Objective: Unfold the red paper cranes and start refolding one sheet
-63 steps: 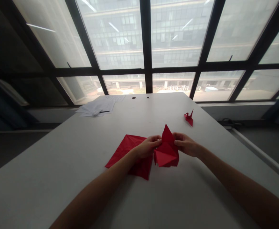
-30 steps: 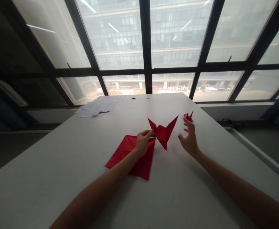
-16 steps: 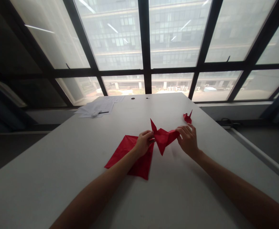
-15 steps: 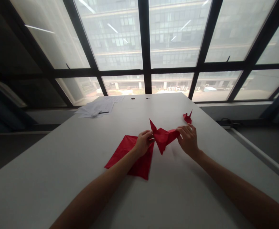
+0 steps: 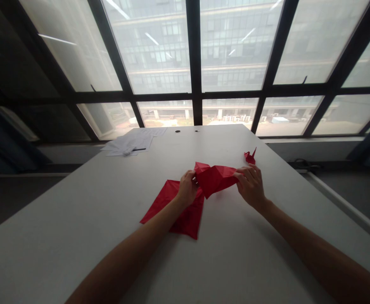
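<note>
A partly opened, creased piece of red origami paper (image 5: 215, 178) is stretched between my two hands above the white table. My left hand (image 5: 189, 185) pinches its left end, fingers closed on the paper. The right end is gripped by my right hand (image 5: 250, 182) between thumb and fingers. Beneath my left hand and forearm lies a flat red sheet of paper (image 5: 188, 221) with fold creases, its middle partly hidden by the arm. Just beyond my right hand sits a small folded red paper crane (image 5: 250, 158), its pointed end sticking up.
The long white table (image 5: 115, 207) reaches toward the window wall. Loose white papers (image 5: 132, 141) lie at its far left with a black pen (image 5: 139, 149) on them. A dark round hole (image 5: 178, 131) is set near the far edge.
The red origami piece between my hands has been pulled open: its upright point is gone and the paper spreads wider and flatter. Both hands keep their hold, and the view has shifted slightly.
</note>
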`<state>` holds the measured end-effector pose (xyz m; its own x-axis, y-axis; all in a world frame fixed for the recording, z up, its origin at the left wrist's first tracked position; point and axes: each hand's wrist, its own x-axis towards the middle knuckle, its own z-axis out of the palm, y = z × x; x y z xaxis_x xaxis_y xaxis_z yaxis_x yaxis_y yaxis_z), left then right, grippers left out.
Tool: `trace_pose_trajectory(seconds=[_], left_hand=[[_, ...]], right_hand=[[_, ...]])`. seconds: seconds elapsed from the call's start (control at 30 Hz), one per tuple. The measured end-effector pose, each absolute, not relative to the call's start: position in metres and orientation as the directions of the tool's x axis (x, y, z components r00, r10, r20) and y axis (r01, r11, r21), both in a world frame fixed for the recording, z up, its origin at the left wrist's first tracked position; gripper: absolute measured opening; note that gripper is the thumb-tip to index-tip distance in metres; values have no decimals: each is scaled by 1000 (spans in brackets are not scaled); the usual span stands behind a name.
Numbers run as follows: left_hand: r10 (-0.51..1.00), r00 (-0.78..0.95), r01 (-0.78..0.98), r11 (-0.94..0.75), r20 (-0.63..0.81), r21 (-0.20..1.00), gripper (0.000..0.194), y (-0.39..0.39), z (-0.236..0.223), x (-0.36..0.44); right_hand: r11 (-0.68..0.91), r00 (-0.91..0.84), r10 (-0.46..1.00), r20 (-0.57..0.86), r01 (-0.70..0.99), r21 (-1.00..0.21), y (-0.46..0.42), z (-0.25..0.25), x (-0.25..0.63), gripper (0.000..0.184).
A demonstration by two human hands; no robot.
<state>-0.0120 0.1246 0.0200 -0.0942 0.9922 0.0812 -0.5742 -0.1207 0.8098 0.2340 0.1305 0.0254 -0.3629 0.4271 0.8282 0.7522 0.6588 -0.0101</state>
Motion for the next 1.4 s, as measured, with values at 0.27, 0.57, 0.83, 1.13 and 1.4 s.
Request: trace_pose_trajectory(seconds=[0.27,0.57,0.83,1.13,1.4], left_hand=[[986,-35,-541,-157,165,826,23,123,26,-24],[957,231,-465,-52,178,884,31,106,28,-5],[945,266,-428,-62,192,902,33,107,26,-6],[859,500,-263,272,-111,926,56,115,45,-24],[732,618,12,356,-287,934,38,99,68,-17]], right_hand=[[878,-527,478,703,318,-358,118,35,226,18],[-88,-230,964,-131,187,-978,152,41,244,36],[-262,-405,898,-172,-180,-948,148,41,247,58],[156,-483,855,187,-104,-982,126,68,239,72],[375,-594,743,309,-13,-927,115,71,230,68]])
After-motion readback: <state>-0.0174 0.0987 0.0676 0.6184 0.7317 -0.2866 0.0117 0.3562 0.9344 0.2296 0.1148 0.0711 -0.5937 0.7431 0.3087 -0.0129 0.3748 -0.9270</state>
